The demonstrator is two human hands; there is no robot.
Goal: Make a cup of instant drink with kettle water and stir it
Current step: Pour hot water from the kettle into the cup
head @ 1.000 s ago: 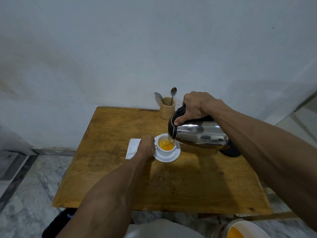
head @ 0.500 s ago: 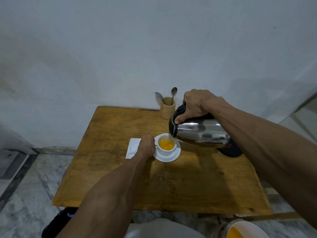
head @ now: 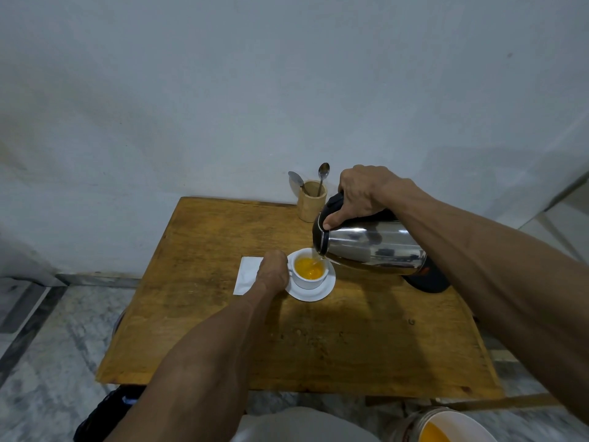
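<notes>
A white cup (head: 308, 280) holding orange liquid stands on a white saucer (head: 318, 293) in the middle of the wooden table (head: 223, 314). My left hand (head: 272, 272) grips the cup's handle side. My right hand (head: 360, 194) holds the black handle of a steel kettle (head: 373, 247), tipped sideways with its spout over the cup. A thin stream of water runs from the spout into the cup.
A wooden holder (head: 312, 204) with two spoons (head: 322, 177) stands at the table's back edge by the wall. A white paper napkin (head: 247, 277) lies left of the saucer. The kettle's black base (head: 428, 279) sits at the right. An open tub of orange powder (head: 446, 425) is at the bottom right.
The kettle has risen slightly while staying tilted over the cup. The cup holds a little more orange liquid. My left hand has stayed at the cup.
</notes>
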